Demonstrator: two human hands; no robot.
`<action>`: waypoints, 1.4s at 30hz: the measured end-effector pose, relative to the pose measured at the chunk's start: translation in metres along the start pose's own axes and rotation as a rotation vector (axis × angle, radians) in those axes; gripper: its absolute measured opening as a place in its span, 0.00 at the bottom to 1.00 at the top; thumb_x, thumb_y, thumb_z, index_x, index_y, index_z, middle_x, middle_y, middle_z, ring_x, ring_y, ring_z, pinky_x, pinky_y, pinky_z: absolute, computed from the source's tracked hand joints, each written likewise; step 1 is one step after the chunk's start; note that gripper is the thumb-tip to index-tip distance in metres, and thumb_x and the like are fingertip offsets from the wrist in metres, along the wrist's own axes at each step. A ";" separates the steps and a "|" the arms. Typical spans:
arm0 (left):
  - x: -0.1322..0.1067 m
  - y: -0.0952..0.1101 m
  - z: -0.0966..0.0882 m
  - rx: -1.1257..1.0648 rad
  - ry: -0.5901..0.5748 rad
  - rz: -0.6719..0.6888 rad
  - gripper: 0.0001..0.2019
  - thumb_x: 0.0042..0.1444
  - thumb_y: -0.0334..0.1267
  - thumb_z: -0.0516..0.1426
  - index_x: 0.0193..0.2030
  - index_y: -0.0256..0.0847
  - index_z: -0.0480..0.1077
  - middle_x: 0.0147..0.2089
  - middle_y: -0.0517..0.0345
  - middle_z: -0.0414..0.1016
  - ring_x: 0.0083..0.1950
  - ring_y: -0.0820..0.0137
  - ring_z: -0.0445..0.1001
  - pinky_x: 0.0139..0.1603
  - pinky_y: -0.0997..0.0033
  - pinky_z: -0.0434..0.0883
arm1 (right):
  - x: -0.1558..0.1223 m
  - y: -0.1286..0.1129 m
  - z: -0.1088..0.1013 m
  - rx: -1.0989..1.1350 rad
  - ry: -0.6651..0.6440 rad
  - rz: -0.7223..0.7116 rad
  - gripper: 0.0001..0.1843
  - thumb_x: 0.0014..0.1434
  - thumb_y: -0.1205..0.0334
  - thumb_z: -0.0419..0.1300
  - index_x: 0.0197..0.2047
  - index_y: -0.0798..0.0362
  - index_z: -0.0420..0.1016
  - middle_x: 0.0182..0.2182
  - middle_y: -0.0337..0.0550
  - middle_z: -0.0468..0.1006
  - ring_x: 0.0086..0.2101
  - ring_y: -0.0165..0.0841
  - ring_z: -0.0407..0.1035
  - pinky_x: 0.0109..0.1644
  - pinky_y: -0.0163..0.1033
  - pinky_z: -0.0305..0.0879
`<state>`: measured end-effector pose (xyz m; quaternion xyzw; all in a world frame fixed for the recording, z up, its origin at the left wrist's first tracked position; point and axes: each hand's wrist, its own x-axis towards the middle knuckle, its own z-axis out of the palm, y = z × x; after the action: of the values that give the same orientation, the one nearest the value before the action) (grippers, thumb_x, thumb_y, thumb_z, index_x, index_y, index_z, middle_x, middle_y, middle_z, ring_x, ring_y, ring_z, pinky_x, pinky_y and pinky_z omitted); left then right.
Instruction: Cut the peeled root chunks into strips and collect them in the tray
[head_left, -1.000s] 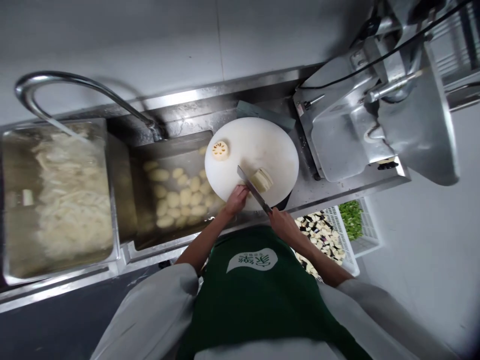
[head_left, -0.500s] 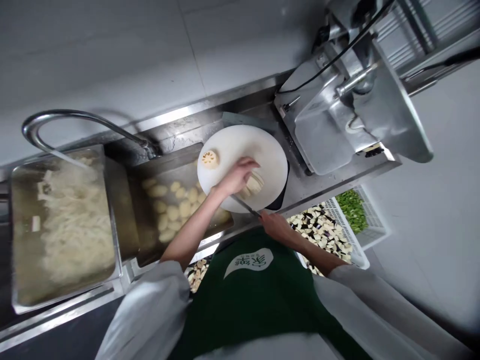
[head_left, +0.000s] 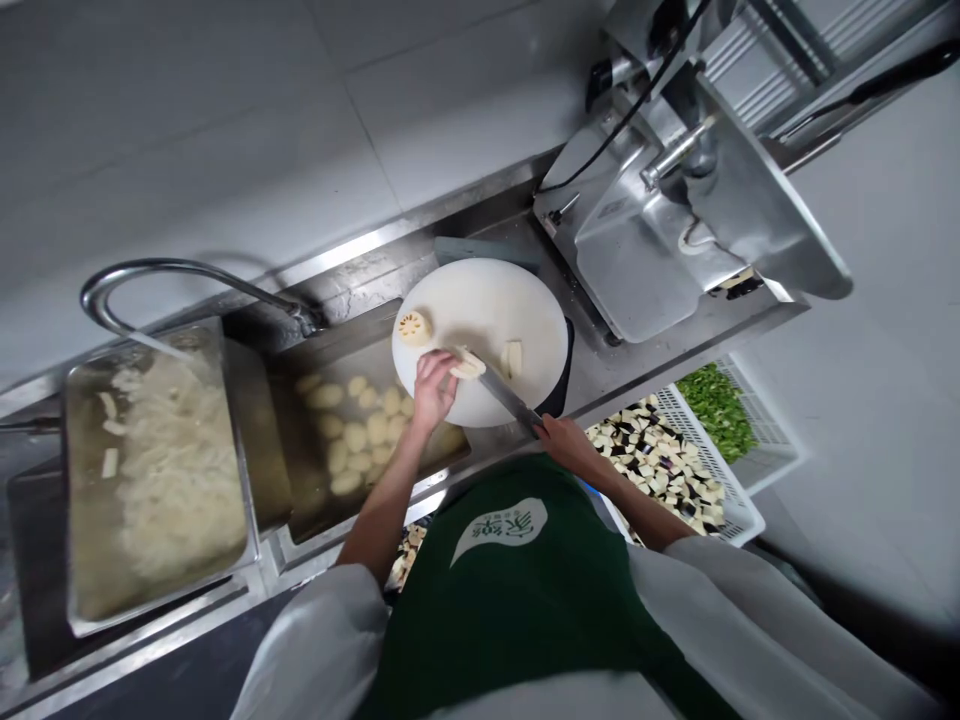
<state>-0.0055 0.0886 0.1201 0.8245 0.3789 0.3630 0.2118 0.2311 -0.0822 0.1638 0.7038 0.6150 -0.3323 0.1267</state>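
Observation:
A round white cutting board (head_left: 480,290) lies on the steel counter. My left hand (head_left: 435,388) is at the board's near left edge, fingers closed around cut lotus root pieces (head_left: 469,366). The tip of a knife (head_left: 507,394) reaches these pieces; whether some rest on the blade I cannot tell. My right hand (head_left: 564,442) grips the knife's handle at the board's near right side. A few lotus root sticks (head_left: 512,358) lie on the board beyond the blade. Far left on it stands a lotus root chunk (head_left: 413,328), its holes showing.
Left of the board, a sink (head_left: 300,505) holds peeled potatoes (head_left: 367,432) in water. A steel pan (head_left: 75,500) with pale strips in water stands further left, below a curved faucet (head_left: 187,266). A slicing machine (head_left: 652,230) is at right; baskets of eggplant pieces (head_left: 660,460) and chopped greens (head_left: 716,410) sit below.
My left hand has moved left and nearer me with lotus root pieces, leaving a few sticks on the board. The knife has followed towards the pieces. The camera view has shifted slightly.

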 end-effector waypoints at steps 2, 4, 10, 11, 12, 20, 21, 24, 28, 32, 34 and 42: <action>-0.037 -0.007 0.014 0.006 0.024 -0.051 0.10 0.68 0.37 0.53 0.49 0.41 0.74 0.50 0.46 0.74 0.55 0.60 0.71 0.58 0.53 0.72 | 0.002 -0.002 0.000 -0.010 -0.006 0.021 0.18 0.75 0.56 0.44 0.48 0.56 0.71 0.40 0.54 0.82 0.43 0.40 0.78 0.42 0.37 0.60; -0.068 -0.012 0.029 0.007 -0.020 -0.099 0.12 0.69 0.36 0.51 0.51 0.41 0.74 0.51 0.45 0.73 0.56 0.60 0.71 0.58 0.52 0.73 | 0.002 -0.009 0.001 -0.025 0.006 0.015 0.17 0.75 0.57 0.44 0.49 0.56 0.70 0.40 0.54 0.82 0.42 0.41 0.78 0.41 0.37 0.60; -0.098 -0.021 0.039 -0.041 -0.094 -0.101 0.22 0.57 0.49 0.66 0.54 0.41 0.71 0.64 0.42 0.60 0.68 0.53 0.62 0.67 0.47 0.69 | 0.002 -0.030 0.009 -0.089 -0.026 -0.043 0.16 0.75 0.60 0.41 0.51 0.56 0.68 0.42 0.55 0.82 0.44 0.42 0.78 0.41 0.38 0.61; -0.098 -0.021 0.039 -0.040 -0.076 -0.116 0.23 0.56 0.50 0.67 0.53 0.41 0.71 0.65 0.42 0.58 0.69 0.52 0.61 0.67 0.47 0.69 | 0.002 -0.031 0.009 -0.094 -0.033 -0.036 0.16 0.75 0.61 0.41 0.51 0.56 0.68 0.41 0.55 0.82 0.44 0.42 0.78 0.41 0.38 0.61; -0.096 -0.021 0.039 -0.039 -0.055 -0.133 0.22 0.56 0.50 0.67 0.53 0.42 0.71 0.66 0.43 0.57 0.69 0.52 0.62 0.67 0.47 0.70 | 0.002 -0.032 0.009 -0.094 -0.036 -0.032 0.16 0.75 0.61 0.41 0.51 0.56 0.68 0.41 0.54 0.82 0.44 0.42 0.78 0.42 0.38 0.61; -0.090 -0.016 0.038 0.027 -0.017 -0.133 0.11 0.66 0.44 0.59 0.50 0.42 0.73 0.58 0.45 0.68 0.61 0.58 0.67 0.62 0.51 0.71 | -0.012 -0.038 -0.003 -0.148 -0.007 -0.035 0.17 0.75 0.60 0.40 0.51 0.56 0.67 0.39 0.55 0.82 0.42 0.43 0.79 0.42 0.39 0.62; -0.089 -0.016 0.039 0.058 -0.013 -0.137 0.09 0.67 0.42 0.57 0.49 0.42 0.74 0.54 0.46 0.70 0.58 0.59 0.68 0.60 0.52 0.72 | -0.015 -0.040 -0.004 -0.157 -0.006 -0.034 0.17 0.75 0.60 0.40 0.51 0.56 0.67 0.38 0.55 0.82 0.41 0.44 0.79 0.42 0.40 0.63; -0.084 -0.017 0.047 0.103 -0.037 -0.114 0.10 0.69 0.38 0.53 0.45 0.41 0.75 0.48 0.47 0.73 0.52 0.60 0.69 0.54 0.55 0.71 | -0.023 -0.046 -0.007 -0.182 -0.019 -0.030 0.18 0.75 0.61 0.40 0.52 0.57 0.68 0.37 0.55 0.82 0.41 0.45 0.79 0.42 0.40 0.63; -0.080 -0.017 0.052 0.082 -0.042 -0.109 0.11 0.70 0.38 0.51 0.44 0.41 0.75 0.47 0.48 0.74 0.49 0.62 0.70 0.52 0.57 0.70 | -0.027 -0.049 -0.012 -0.217 -0.051 -0.034 0.18 0.74 0.62 0.40 0.54 0.57 0.68 0.38 0.55 0.82 0.41 0.45 0.79 0.42 0.40 0.64; -0.082 -0.016 0.052 0.058 -0.054 -0.135 0.12 0.71 0.39 0.50 0.45 0.40 0.75 0.48 0.47 0.74 0.51 0.61 0.70 0.54 0.55 0.70 | -0.024 -0.043 -0.014 -0.242 -0.065 -0.012 0.17 0.74 0.62 0.40 0.54 0.56 0.67 0.38 0.55 0.82 0.40 0.44 0.79 0.42 0.40 0.63; -0.082 -0.016 0.053 0.044 -0.052 -0.150 0.13 0.71 0.40 0.50 0.46 0.41 0.74 0.49 0.46 0.74 0.52 0.60 0.69 0.54 0.53 0.70 | -0.018 -0.040 -0.012 -0.242 -0.065 0.009 0.18 0.75 0.61 0.39 0.53 0.55 0.67 0.38 0.55 0.82 0.40 0.45 0.79 0.41 0.40 0.62; -0.082 -0.020 0.054 0.031 -0.045 -0.150 0.12 0.71 0.40 0.50 0.45 0.41 0.74 0.48 0.47 0.75 0.52 0.60 0.70 0.55 0.53 0.69 | 0.000 -0.036 -0.003 -0.215 -0.110 -0.001 0.17 0.75 0.60 0.40 0.53 0.55 0.67 0.38 0.53 0.82 0.40 0.42 0.79 0.39 0.39 0.60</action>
<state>-0.0106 0.0328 0.0366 0.8050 0.4403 0.3215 0.2339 0.1975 -0.0725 0.1745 0.6665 0.6396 -0.3027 0.2349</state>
